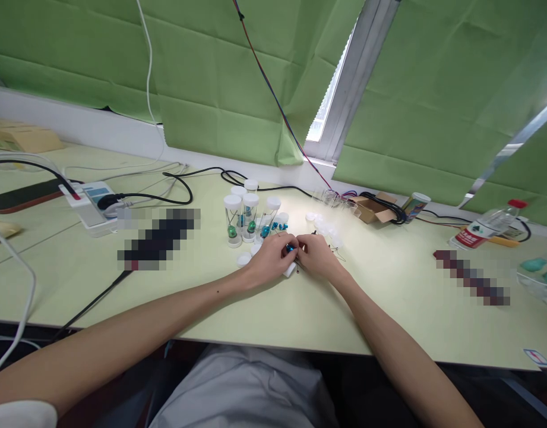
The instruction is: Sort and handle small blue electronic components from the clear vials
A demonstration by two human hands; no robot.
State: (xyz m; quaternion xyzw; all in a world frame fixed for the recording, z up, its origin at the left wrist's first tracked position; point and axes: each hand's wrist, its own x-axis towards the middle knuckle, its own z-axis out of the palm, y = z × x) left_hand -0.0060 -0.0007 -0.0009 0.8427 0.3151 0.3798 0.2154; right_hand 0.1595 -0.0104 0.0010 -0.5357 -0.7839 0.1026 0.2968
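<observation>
My left hand (271, 259) and my right hand (316, 254) meet over the middle of the table, fingers bent and pinched together. A small shiny blue ball (291, 248) shows at my left fingertips. What my right fingertips pinch is hidden. Under the hands, a small white piece (290, 270) pokes out. Just beyond my left hand stand several clear tubes with white caps (233, 221), holding green or blue balls on dark wires. More small blue balls (280, 226) lie behind the hands. Clear and white lids (329, 229) and thin wires lie past my right hand.
Several clear cups (333, 198) and an open cardboard box (375, 208) stand at the back. A red-capped bottle (489, 224) lies at the right. On the left are a power strip (89, 208), a phone (24, 195) and cables. The table's front edge (273, 348) is near my lap.
</observation>
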